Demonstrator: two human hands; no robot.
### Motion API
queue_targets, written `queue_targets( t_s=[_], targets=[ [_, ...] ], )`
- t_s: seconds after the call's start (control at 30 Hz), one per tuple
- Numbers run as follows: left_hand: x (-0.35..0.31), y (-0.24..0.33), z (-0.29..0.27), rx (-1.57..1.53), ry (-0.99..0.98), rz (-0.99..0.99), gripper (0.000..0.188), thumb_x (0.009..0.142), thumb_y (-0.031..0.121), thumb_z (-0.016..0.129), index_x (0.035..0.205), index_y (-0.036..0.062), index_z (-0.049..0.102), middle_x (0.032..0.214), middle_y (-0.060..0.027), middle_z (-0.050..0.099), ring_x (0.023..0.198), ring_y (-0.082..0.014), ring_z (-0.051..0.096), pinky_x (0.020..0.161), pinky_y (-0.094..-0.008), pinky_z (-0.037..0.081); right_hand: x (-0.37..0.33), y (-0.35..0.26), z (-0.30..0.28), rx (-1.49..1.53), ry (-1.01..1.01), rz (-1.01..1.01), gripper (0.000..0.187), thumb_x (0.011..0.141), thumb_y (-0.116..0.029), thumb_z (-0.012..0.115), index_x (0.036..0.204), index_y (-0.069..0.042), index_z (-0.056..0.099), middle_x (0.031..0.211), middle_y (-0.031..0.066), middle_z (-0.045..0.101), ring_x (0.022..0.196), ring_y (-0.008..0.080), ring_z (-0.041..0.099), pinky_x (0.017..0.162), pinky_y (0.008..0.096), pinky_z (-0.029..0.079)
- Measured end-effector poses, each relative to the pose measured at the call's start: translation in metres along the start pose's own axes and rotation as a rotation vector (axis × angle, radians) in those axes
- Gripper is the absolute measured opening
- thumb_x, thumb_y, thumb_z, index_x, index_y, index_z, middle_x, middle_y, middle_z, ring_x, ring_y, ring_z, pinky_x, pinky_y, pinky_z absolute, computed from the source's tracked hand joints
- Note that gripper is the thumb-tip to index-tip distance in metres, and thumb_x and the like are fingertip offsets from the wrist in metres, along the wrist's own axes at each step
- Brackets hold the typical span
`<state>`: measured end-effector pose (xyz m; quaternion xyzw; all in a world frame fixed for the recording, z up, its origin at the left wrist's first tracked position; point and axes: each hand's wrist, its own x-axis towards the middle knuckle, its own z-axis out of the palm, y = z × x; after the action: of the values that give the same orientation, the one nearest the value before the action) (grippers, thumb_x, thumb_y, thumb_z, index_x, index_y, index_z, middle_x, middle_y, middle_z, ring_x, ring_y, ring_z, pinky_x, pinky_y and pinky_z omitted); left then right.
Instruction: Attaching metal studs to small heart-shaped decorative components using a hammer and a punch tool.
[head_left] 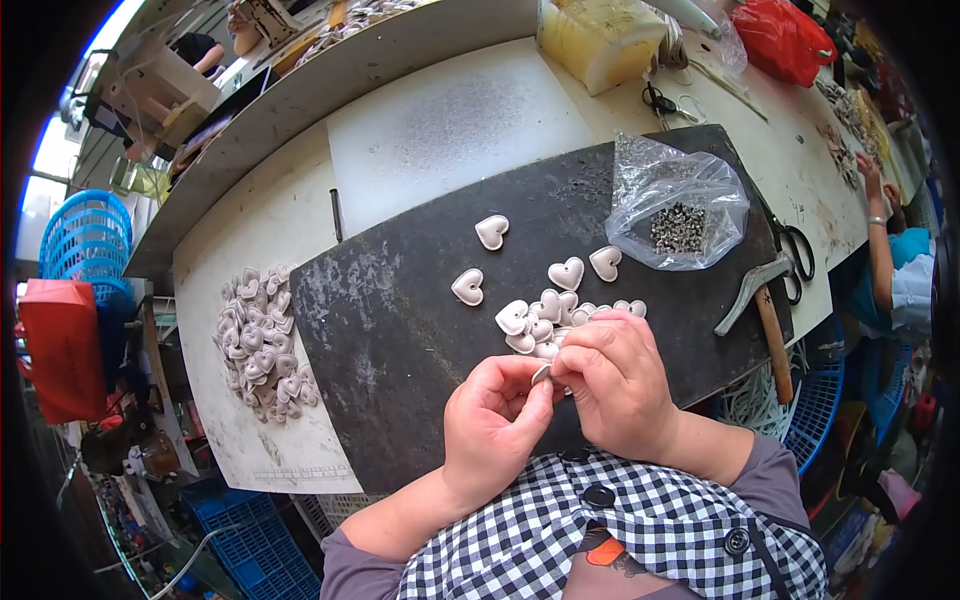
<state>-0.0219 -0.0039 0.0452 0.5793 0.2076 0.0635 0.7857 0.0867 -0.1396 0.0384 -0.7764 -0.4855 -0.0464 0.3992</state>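
My left hand (497,410) pinches a small padded heart (541,374) between thumb and fingers, its edge turned up. Close against it, my right hand (617,385) has thumb and fingertips pressed together; whatever they grip is hidden. Just beyond my fingers lies a loose cluster of pale heart patches (546,312), some with a small hole or dot in the middle. A few single hearts (492,232) are spread farther out on the black mat (390,330). At the mat's far right, a clear plastic bag (640,225) holds many small metal studs (679,228).
A bigger heap of hearts (262,345) sits left of the mat. At right lie a hammer (768,330) and black-handled scissors (797,255). A white board (450,130) and yellowish foam block (602,45) are at the back. Another person's arm (880,245) reaches in at far right.
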Motion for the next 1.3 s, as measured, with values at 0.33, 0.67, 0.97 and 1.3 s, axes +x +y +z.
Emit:
queue_targets(
  t_s=[0.33, 0.67, 0.97, 1.3],
  targets=[
    [0.003, 0.006, 0.002, 0.472, 0.048, 0.328, 0.018, 0.081, -0.006, 0.072, 0.097, 0.0007, 0.065, 0.088, -0.0092, 0.071, 0.073, -0.0139, 0.07, 0.068, -0.0263, 0.057, -0.001, -0.001, -0.009, 0.425, 0.03, 0.135, 0.03, 0.08, 0.002, 0.073, 0.105, -0.006, 0.06, 0.091, 0.0067, 0.064, 0.081, 0.0248, 0.064, 0.084, 0.0409, 0.047],
    [0.059, 0.008, -0.046, 1.056, 0.213, 0.442, 0.017, 0.089, 0.008, 0.068, 0.104, 0.0043, 0.062, 0.116, -0.0112, 0.06, 0.104, -0.0287, 0.055, 0.092, -0.038, 0.045, 0.034, 0.092, -0.039, -0.521, 0.132, 0.214, 0.009, 0.082, -0.011, 0.073, 0.089, -0.008, 0.068, 0.093, 0.0048, 0.061, 0.09, 0.0259, 0.06, 0.082, 0.0394, 0.045],
    [0.095, 0.027, -0.036, 1.156, 0.164, 0.566, 0.026, 0.092, 0.005, 0.064, 0.118, 0.003, 0.065, 0.114, -0.0107, 0.061, 0.099, -0.0254, 0.059, 0.084, -0.0341, 0.05, 0.039, 0.1, -0.034, -0.445, 0.141, 0.185, 0.011, 0.079, -0.01, 0.075, 0.085, -0.008, 0.065, 0.088, 0.0046, 0.064, 0.086, 0.0258, 0.062, 0.081, 0.039, 0.046],
    [0.106, 0.03, -0.036, 1.127, 0.131, 0.494, 0.012, 0.089, -0.001, 0.067, 0.099, 0.001, 0.06, 0.098, -0.008, 0.063, 0.089, -0.021, 0.063, 0.084, -0.0318, 0.051, 0.037, 0.099, -0.038, -0.47, 0.163, 0.158, 0.014, 0.077, -0.008, 0.075, 0.09, -0.008, 0.068, 0.095, 0.0031, 0.064, 0.094, 0.0242, 0.06, 0.084, 0.0383, 0.045]
  ],
)
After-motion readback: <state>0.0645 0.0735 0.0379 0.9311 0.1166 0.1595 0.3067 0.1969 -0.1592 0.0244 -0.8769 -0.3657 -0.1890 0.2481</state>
